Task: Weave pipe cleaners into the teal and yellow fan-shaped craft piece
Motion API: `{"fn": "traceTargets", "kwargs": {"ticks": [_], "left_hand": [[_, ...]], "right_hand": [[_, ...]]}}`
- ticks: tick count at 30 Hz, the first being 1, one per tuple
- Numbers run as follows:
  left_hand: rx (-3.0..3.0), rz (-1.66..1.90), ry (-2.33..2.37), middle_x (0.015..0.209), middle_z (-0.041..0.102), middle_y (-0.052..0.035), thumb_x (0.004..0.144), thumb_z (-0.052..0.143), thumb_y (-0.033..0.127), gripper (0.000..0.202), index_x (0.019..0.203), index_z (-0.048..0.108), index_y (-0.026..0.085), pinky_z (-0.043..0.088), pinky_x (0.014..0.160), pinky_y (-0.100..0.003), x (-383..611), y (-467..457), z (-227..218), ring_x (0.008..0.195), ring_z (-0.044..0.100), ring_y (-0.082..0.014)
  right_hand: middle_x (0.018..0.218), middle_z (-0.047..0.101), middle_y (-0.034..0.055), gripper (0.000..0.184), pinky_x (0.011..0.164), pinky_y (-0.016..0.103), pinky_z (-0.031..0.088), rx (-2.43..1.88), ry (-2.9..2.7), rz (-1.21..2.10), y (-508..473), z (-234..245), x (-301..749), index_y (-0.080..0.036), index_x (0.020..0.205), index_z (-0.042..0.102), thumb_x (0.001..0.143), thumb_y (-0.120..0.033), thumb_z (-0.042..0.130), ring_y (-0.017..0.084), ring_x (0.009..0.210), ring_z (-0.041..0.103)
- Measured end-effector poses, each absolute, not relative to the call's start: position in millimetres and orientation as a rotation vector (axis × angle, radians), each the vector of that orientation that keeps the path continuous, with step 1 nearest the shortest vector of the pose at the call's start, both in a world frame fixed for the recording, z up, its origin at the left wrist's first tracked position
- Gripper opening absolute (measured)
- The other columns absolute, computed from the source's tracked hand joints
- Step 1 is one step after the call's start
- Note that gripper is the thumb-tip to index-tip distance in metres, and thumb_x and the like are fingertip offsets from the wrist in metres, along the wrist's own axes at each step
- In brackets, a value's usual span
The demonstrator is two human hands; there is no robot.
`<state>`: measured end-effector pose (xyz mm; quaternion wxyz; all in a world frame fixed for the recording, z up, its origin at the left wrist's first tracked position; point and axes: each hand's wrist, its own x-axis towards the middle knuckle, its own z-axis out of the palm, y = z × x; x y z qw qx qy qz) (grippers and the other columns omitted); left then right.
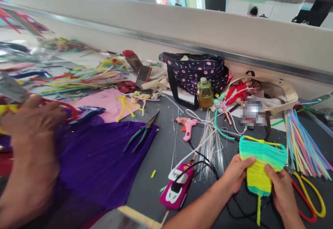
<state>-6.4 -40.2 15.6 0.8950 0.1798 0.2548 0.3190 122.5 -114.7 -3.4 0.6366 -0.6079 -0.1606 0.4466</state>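
Two hands, the left hand [239, 173] and right hand [282, 187], hold the teal-and-yellow pipe-cleaner panel [261, 164] right of the magenta power strip [176, 189], presumably gripping opposite edges for flat support. Both thumbs pinch the panel from its front; the other fingers are largely hidden. The left forearm slants upward, rightward from the power strip.

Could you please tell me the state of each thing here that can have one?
Yellow-and-turquoise piece: held between left hand and right hand.
Pliers: handles spread, lying on purple cloth.
Glue gun: lying on its side.
Power strip: white plug and black plug inserted.
Bottle: upright, liquid inside.
Patterned bag: upright.
Beige bag: open.
Scissors: blades mostly hidden; open or shut, cannot tell.
Another person's hand: blurred, grip unclear.
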Motion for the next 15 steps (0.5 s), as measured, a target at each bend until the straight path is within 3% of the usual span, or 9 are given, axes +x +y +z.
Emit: {"fn": "traceTargets", "kwargs": {"ticks": [15], "left_hand": [[0.436,0.681,0.506,0.098,0.073,-0.016,0.062,0.083,0.026,0.045,0.101,0.07,0.007,0.048,0.09,-0.038,-6.6,-36.9,15.8,0.092,0.068,-0.0281]], "right_hand": [[0.096,0.074,0.0067,0.044,0.08,0.044,0.056,-1.236,-0.318,1.086,-108.0,5.9,118.4,-0.022,0.101,0.071,0.06,-0.033,0.083,0.031,0.092,0.069]]}}
